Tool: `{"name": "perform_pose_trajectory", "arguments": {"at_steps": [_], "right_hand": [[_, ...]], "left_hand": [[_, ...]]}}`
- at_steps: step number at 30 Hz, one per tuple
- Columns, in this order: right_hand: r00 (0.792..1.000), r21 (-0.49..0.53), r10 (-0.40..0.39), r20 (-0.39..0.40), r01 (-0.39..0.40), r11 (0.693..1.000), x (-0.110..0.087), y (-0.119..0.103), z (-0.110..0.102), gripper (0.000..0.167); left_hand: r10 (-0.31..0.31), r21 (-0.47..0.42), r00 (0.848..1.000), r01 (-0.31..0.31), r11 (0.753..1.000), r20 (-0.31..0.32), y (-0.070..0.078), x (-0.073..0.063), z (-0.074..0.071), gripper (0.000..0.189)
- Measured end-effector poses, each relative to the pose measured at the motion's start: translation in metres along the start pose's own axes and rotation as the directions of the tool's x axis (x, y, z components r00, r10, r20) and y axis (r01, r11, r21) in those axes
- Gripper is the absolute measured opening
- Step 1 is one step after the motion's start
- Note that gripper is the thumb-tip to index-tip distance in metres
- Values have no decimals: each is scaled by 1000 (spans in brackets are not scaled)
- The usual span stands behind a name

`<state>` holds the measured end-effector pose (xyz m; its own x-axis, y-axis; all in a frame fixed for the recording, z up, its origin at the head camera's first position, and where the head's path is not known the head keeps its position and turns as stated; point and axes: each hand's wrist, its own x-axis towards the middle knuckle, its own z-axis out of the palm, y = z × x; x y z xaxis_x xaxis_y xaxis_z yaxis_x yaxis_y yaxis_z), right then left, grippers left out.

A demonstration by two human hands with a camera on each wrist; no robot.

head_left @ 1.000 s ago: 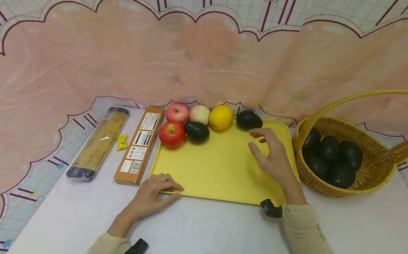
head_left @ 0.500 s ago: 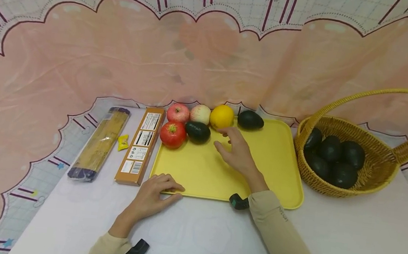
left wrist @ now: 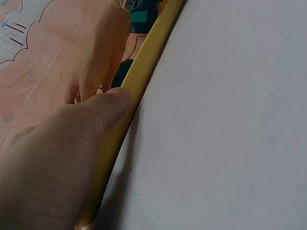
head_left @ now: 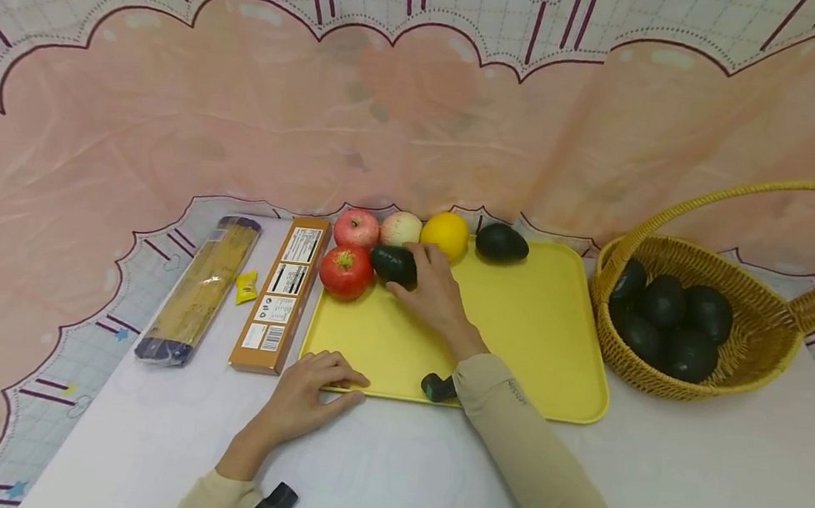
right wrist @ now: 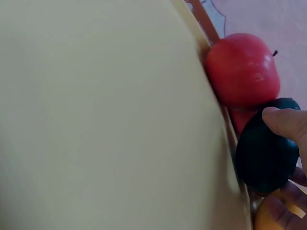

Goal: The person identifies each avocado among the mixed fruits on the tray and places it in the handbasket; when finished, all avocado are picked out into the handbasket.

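My right hand (head_left: 437,292) holds a dark green avocado (head_left: 389,264) on the yellow tray (head_left: 511,341). In the right wrist view, the thumb lies over this avocado (right wrist: 264,153) and the other fingers reach round its far side. Left of it sits a red fruit like a pomegranate (head_left: 346,271). Behind are a pink apple (head_left: 357,227), a pale round fruit (head_left: 401,229) and an orange (head_left: 446,234). My left hand (head_left: 302,395) rests loosely at the tray's front left edge; its thumb (left wrist: 112,103) touches the rim in the left wrist view.
Another avocado (head_left: 502,243) lies at the tray's back. A wicker basket (head_left: 751,352) with a tall handle and several avocados stands to the right. Left of the tray are a long orange-brown box (head_left: 282,294), a yellow wrapped candy (head_left: 246,288) and a pack of noodles (head_left: 200,289).
My right hand has moved left across the tray from near the back-right avocado and now holds the avocado beside the red fruit. My left hand has stayed at the tray's edge.
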<state>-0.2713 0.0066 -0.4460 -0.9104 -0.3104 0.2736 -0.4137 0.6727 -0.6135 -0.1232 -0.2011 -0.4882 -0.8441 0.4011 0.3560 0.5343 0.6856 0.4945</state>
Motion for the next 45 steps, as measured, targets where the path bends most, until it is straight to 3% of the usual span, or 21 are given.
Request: {"name": "perform_pose_trajectory", "arguments": {"at_steps": [13, 17, 23, 31, 45], "right_hand": [[999, -16, 46, 1, -46, 999, 2, -3, 7, 64], [996, 80, 82, 30, -85, 993, -2, -6, 3, 67], [989, 251, 119, 84, -136, 958, -10, -9, -5, 67], [994, 405, 71, 79, -97, 909, -22, -4, -15, 65], [997, 336, 12, 73, -35, 941, -40, 10, -34, 66]], "left_hand": [[6, -8, 1000, -6, 1000, -7, 4, 0, 1, 18], [4, 2, 1000, -4, 1000, -20, 5, -1, -1, 18], [16, -3, 1000, -16, 1000, -26, 3, -1, -3, 18], [8, -12, 1000, -8, 1000, -5, 1, 0, -2, 17], [-7, 1, 1000, 7, 1000, 11, 3, 0, -4, 19]]}}
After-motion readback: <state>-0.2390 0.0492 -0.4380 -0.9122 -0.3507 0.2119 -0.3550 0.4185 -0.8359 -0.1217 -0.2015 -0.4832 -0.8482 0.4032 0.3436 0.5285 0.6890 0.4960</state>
